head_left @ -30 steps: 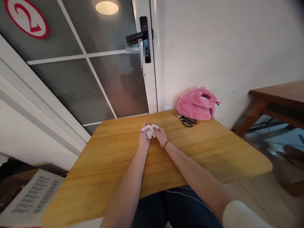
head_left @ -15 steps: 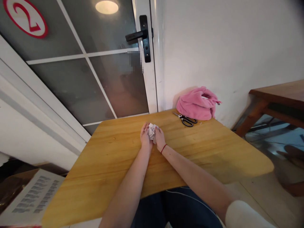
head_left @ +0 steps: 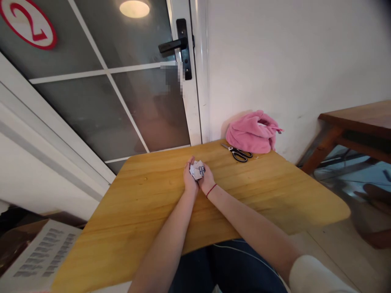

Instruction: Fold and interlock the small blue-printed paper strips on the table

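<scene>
Small pieces of white paper (head_left: 196, 169) lie heaped between my two cupped hands, over the middle of the wooden table (head_left: 137, 211). Dark printed marks show on one piece at the right of the heap. My left hand (head_left: 190, 180) curves around the left side of the pile. From the other side my right hand (head_left: 208, 178), with a red cord at its wrist, cups the same pile. The hands meet below the paper, and their lower fingers are hidden.
Black-handled scissors (head_left: 238, 154) lie at the table's back right, beside a pink plush bag (head_left: 252, 132). A door with a black handle (head_left: 172, 45) stands behind the table. A cardboard box (head_left: 39, 252) is at the lower left, another wooden table (head_left: 360, 118) at right.
My hands have opened into a wider cup and the paper pieces have shifted, with a printed piece now showing on top. The camera view has moved slightly.
</scene>
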Motion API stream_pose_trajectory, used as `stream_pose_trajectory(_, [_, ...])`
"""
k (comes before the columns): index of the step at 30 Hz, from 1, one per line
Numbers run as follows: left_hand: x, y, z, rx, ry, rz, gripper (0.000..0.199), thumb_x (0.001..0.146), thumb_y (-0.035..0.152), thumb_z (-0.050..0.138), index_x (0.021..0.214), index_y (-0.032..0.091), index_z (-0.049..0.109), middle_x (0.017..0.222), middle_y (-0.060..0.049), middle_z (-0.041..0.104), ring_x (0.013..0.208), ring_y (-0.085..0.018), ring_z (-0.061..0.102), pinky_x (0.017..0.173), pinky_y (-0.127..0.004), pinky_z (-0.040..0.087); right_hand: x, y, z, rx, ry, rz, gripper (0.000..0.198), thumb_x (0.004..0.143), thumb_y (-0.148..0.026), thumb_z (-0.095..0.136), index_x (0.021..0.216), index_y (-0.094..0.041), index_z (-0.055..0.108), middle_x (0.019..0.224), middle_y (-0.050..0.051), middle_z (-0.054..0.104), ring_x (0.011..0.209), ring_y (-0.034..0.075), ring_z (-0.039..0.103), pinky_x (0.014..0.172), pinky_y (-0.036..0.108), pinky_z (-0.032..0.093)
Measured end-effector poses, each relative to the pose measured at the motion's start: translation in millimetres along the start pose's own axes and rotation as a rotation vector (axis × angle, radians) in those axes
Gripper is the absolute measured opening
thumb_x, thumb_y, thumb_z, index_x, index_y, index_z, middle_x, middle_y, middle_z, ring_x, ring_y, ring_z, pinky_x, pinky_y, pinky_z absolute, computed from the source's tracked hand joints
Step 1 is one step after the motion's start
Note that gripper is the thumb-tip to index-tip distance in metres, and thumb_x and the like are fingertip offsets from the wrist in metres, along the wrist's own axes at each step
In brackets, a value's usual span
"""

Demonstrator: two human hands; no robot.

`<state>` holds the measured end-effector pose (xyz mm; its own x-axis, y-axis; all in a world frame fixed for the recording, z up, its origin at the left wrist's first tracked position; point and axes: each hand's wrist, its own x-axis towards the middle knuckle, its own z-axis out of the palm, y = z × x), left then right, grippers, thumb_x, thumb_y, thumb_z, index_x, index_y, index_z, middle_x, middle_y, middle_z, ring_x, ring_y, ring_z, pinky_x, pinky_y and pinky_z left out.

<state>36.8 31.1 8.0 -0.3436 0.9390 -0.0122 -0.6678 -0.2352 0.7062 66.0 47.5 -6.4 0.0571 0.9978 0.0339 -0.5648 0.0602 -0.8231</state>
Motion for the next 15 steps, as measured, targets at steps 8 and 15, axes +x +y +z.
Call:
stream_pose_trajectory(8, [-2.0, 4.6, 0.7, -0.088, 0.124, 0.074, 0.028, 0.084, 0.024, 0.039, 0.096, 0.017, 0.063, 0.11, -0.007, 0.062, 0.102, -0.016, 0.057, 0.087, -0.024, 0.043, -20.6, -5.8, 5.3, 0.137, -0.021, 0.094, 0.024, 0.073, -0.032, 0.05, 0.087, -0.016, 0.06, 0.083, 0.006, 0.068, 0.081, 0.018, 0.063, 0.07, 0.029, 0.05])
stream_pose_trajectory(15, [9.3, 13.8, -7.4, -0.145, 0.199, 0.068, 0.02, 0.077, 0.021, 0.041, 0.082, 0.016, 0.06, 0.092, -0.005, 0.065, 0.089, -0.013, 0.06, 0.084, -0.024, 0.043, -38.8, -9.1, 15.6, 0.176, -0.078, 0.083, 0.029, 0.074, -0.033, 0.053, 0.095, -0.014, 0.063, 0.092, 0.007, 0.068, 0.084, 0.018, 0.063, 0.078, 0.03, 0.049])
